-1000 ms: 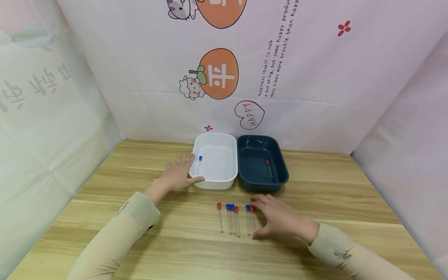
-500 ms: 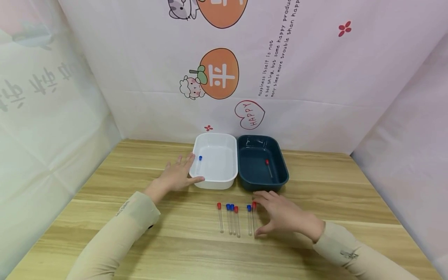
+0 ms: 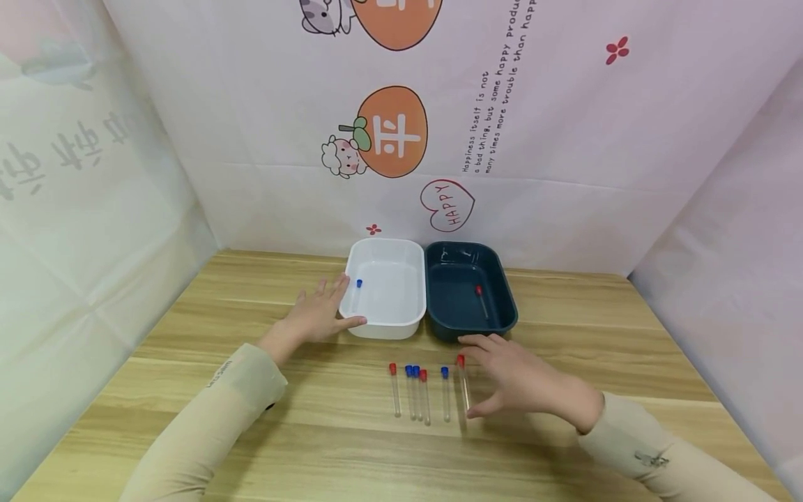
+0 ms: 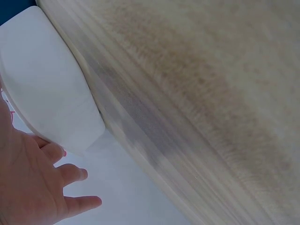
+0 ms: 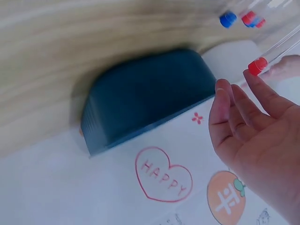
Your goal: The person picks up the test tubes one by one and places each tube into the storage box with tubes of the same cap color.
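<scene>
My right hand [image 3: 517, 373] pinches a red-capped test tube [image 3: 464, 383] end to end, a fingertip at the cap and the thumb at the bottom end. The tube is just off the table, with its shadow below. In the right wrist view its red cap [image 5: 257, 66] meets a fingertip of the right hand [image 5: 262, 124]. My left hand [image 3: 314, 314], fingers spread, rests against the left side of the white bin [image 3: 385, 330]. The left wrist view shows the left hand [image 4: 35, 183] beside the bin's wall [image 4: 51, 79]. Several capped tubes lie nearby, including a blue-capped one [image 3: 446, 394].
Beside the white bin stands a dark blue bin [image 3: 470, 335] holding a red-capped tube [image 3: 482, 301]. A blue-capped tube [image 3: 360, 284] lies in the white bin. A printed cloth [image 3: 546, 209] hangs behind the wooden table [image 3: 301, 432].
My right hand has moved right and slightly toward the dark bin, drawing the red-capped test tube away from the blue-capped one and lifting it. The left hand has stayed put.
</scene>
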Motion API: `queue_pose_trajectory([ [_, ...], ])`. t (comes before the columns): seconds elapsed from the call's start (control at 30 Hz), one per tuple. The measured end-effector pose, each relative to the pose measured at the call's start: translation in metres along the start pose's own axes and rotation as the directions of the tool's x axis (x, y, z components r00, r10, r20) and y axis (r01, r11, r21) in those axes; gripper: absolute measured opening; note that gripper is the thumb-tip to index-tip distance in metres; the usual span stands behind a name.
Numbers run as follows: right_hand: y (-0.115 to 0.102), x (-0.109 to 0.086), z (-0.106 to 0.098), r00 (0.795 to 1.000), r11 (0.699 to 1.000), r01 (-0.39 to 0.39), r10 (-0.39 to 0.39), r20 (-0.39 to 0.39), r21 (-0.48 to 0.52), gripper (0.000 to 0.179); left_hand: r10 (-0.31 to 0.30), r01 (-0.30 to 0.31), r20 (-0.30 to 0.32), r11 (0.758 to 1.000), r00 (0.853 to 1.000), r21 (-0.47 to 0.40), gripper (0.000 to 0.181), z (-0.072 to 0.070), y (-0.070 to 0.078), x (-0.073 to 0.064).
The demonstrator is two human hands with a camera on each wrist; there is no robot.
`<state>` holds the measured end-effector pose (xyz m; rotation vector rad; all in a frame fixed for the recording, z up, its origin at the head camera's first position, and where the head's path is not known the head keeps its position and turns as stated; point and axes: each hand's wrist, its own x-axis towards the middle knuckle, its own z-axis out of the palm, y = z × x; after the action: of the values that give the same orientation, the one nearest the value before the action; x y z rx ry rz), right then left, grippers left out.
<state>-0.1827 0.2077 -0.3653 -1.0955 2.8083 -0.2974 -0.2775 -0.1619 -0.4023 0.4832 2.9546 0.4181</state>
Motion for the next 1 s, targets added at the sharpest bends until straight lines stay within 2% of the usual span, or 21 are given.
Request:
queue_pose_trajectory([
  [0.2, -0.003, -0.003, -0.014, 0.999, 1.000, 0.016, -0.016, -0.035, -0.001, 0.089, 0.001, -0.001, -0.003, 1.000, 1.000, -0.002, 0.107, 0.001, -0.001, 0.000],
  [0.47, -0.002, -0.002, -0.029, 0.997, 0.997, 0.037, -0.041, -0.073, -0.062, 0.089, 0.004, -0.005, -0.008, 1.000, 1.000, -0.011, 0.109, 0.001, 0.000, 0.001],
  [0.7, 0.005, 0.005, -0.044, 0.994, 0.999, 0.038, -0.041, -0.097, -0.038, 0.091, 0.007, -0.007, -0.011, 1.000, 1.000, -0.007, 0.106, 0.001, 0.000, 0.001],
  [1.0, 0.016, 0.017, -0.043, 0.993, 0.999, 0.045, -0.046, -0.110, -0.011, 0.092, 0.014, -0.014, -0.005, 1.000, 1.000, -0.009, 0.107, 0.001, -0.001, -0.001],
])
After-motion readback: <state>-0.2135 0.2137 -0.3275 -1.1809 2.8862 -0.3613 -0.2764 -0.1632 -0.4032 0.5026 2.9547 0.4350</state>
